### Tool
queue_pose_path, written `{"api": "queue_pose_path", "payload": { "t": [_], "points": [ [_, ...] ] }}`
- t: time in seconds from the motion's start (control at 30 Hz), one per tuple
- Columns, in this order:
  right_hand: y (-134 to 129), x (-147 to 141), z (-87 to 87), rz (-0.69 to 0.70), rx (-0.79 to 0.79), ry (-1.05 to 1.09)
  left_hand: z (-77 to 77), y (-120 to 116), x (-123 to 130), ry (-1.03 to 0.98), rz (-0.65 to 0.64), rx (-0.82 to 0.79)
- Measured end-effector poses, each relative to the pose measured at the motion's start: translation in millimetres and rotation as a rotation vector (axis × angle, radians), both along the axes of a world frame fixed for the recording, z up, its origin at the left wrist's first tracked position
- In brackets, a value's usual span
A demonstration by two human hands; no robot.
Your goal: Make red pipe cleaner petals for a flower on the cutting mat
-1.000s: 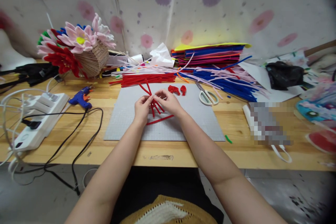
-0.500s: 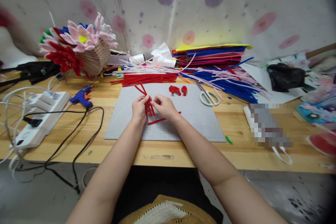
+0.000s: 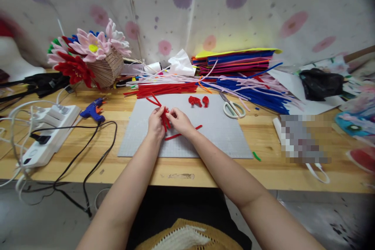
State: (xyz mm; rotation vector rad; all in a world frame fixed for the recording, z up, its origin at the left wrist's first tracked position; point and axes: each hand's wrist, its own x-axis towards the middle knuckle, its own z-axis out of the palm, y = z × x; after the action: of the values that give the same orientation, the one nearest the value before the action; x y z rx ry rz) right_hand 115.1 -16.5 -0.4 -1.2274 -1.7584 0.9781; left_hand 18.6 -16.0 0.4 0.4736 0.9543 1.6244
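Note:
Over the grey cutting mat [image 3: 222,136], my left hand [image 3: 157,122] pinches a bundle of red fuzzy stems [image 3: 154,99], whose ends stick out above and below the fingers. My right hand [image 3: 178,120] is closed with its fingertips on the same bundle, touching my left fingertips. A loose red stem [image 3: 173,137] lies on the mat, partly behind my right wrist. Small curled red pieces [image 3: 195,101] rest near the mat's back edge.
Scissors [image 3: 233,107] lie at the mat's back right corner. Red stems [image 3: 166,89] and blue stems [image 3: 263,95] line the back. At left are a blue glue gun [image 3: 93,110], a power strip [image 3: 52,134] and a flower basket [image 3: 104,68].
The red stems' upper ends have tilted left, and the lower ends are bunched closer together. My hands stay close together, with slight finger movement. The whole view has shifted slightly.

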Motion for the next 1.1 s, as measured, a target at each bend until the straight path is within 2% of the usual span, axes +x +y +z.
{"api": "queue_pose_path", "payload": {
  "t": [0.17,0.27,0.4,0.7,0.9,0.97,1.1],
  "points": [
    [0,-9,-8.0,0.103,-0.04,0.093,1.1,1,4,-0.066,0.028,0.062],
    [1,-15,-12.4,0.115,-0.066,0.149,1.7,0,2,-0.061,0.007,0.055],
    [0,-14,-16.5,0.14,-0.105,0.104,3.0,0,-6,0.006,-0.062,-0.023],
    [-6,-10,-5.9,0.169,-0.063,0.08,3.6,6,-18,-0.002,-0.06,-0.176],
    [-6,-5,-8.9,0.109,-0.116,0.09,7.4,7,-15,0.09,-0.124,-0.037],
    [-7,-3,-8.2,0.098,-0.124,0.01,11.3,10,-16,0.079,-0.151,-0.028],
    [-10,-4,-3.3,0.075,-0.049,-0.208,24.7,19,-19,0.011,-0.101,0.075]
  ]
}}
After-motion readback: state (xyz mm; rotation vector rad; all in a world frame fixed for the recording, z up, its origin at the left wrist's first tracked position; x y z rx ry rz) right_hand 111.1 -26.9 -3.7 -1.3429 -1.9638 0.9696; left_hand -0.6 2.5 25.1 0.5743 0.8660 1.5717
